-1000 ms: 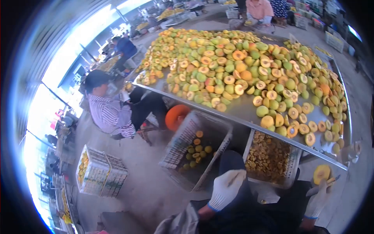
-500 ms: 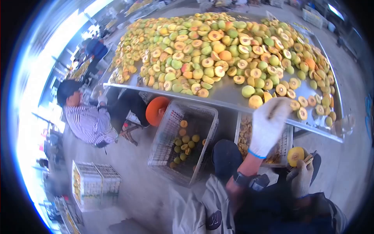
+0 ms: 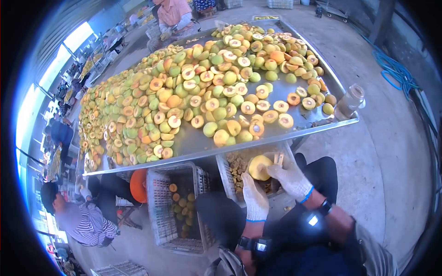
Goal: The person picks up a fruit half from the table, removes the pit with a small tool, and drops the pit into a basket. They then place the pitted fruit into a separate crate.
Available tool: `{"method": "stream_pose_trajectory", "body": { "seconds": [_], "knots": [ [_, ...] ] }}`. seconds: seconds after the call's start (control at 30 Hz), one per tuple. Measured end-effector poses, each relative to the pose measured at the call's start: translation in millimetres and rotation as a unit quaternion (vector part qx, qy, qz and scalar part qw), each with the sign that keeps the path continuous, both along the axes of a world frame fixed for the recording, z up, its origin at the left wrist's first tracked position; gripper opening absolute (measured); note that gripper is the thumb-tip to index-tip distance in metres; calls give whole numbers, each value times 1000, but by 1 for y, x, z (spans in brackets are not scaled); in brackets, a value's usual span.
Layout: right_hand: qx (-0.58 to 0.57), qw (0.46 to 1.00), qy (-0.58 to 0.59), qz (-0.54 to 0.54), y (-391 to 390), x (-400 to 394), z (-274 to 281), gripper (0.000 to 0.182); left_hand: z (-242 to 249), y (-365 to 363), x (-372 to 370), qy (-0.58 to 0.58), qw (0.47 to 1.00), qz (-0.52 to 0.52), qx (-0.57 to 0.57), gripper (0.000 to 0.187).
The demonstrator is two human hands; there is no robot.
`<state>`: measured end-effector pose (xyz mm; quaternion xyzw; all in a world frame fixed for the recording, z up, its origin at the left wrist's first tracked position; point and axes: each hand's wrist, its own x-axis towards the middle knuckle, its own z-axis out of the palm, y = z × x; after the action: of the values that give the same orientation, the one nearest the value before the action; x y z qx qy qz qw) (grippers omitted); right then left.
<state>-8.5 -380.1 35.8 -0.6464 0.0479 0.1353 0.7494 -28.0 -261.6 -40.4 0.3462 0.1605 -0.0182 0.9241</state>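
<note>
My left hand [image 3: 255, 201], in a white glove with a blue cuff, is closed around the lower side of a yellow peach half [image 3: 259, 167]. My right hand [image 3: 292, 182], gloved alike, presses against the same fruit from the right. A small tool with a light, wooden-looking handle [image 3: 278, 158] sticks up from the right-hand grip; its working end is hidden. Both hands are over a white crate [image 3: 224, 177] holding brown peach stones [image 3: 235, 165].
A metal table [image 3: 193, 136] beyond my hands bears heaped peaches, many halved. A cloudy bottle [image 3: 350, 102] stands at its right corner. To the left are a crate [image 3: 157, 221] with several peaches, an orange container [image 3: 138, 185] and a seated person [image 3: 87, 221]. Another person [image 3: 175, 16] works across the table.
My left hand has drawn back from the table's edge and now meets my right hand at the peach half. My right hand has moved over the crate of stones. The view has swung right.
</note>
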Motion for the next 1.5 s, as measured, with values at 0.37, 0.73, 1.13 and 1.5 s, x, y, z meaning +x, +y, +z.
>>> {"method": "stream_pose_trajectory", "body": {
  "seconds": [0.37,0.73,1.13,1.5],
  "knots": [
    [-111,993,46,-7,-19,-19,-28,41,17,-31,4,4,985,26,171,61],
    [-304,951,-29,42,-22,-42,-15,38,22,-1,10,66,992,53,98,57],
    [-329,939,-24,99,-4,-40,-5,39,33,-2,9,81,996,44,11,51],
    [-326,941,-45,80,8,-46,-28,42,28,-6,6,84,995,60,11,52]
  ]
}}
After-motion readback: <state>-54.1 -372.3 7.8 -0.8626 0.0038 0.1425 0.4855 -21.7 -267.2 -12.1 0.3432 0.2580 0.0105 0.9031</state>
